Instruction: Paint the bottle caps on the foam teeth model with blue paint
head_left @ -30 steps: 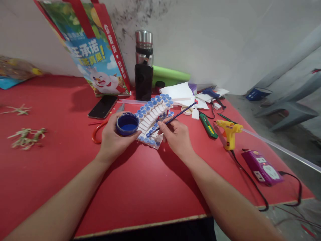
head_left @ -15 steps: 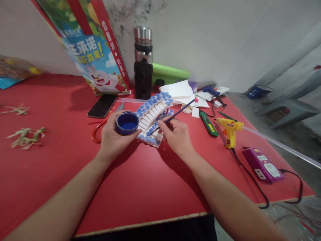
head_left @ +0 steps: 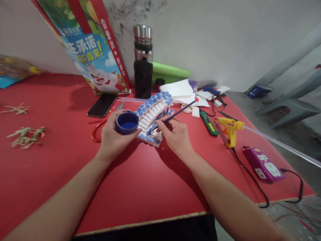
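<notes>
My left hand is closed around a small round cup of dark blue paint, tilted slightly toward me. A thin dark paintbrush sits in the pinch of my right hand. Its tip meets the near part of a white curved model staircase, among small round pieces painted blue. Rows of these blue rounds line both sides of the white steps. The left hand's fingertips lie at the model's near left edge; whether they grip it I cannot tell. My right fingers partly hide its right side.
Red-handled scissors and a phone lie left of the model. To the right are a green utility knife, a yellow glue gun and a purple power strip with cables. Behind stand a bottle and a printed bag.
Both hands, the paint cup and the model stay almost in place. The brush tip remains at the same near part of the model, with barely any visible shift.
</notes>
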Demonstrator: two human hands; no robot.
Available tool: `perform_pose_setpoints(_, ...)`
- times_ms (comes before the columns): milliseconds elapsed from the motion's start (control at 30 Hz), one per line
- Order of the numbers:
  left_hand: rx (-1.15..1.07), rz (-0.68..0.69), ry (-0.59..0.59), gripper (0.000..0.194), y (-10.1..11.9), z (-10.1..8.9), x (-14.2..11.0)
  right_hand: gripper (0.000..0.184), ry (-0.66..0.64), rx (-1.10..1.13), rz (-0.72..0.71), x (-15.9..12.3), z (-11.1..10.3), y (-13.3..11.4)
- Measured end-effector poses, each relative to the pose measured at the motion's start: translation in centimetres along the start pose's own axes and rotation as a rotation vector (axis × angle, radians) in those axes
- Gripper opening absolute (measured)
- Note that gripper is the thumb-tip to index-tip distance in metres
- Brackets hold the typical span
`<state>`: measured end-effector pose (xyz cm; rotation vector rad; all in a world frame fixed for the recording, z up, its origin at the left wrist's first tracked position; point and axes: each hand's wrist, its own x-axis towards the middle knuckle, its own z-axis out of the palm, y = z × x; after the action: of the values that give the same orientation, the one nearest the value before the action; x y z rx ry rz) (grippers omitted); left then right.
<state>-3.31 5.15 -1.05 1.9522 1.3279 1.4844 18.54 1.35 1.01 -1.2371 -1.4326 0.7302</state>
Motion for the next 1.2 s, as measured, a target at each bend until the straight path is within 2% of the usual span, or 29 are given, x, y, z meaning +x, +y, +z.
perform_pose_setpoints(400, -0.026, 0.011, 0.020, 0.057, -0.16, 0.15, 0.08, 0.025, -0.013, -0.006, -0.040, -0.07, 0.32, -0.04)
perform_pose_setpoints(1200, -0.014, 0.001, 0.018, 0.058, -0.19, 0.12, 0.09, 0.027, 0.016, 0.028, -0.014, 0.05, 0.06, 0.15)
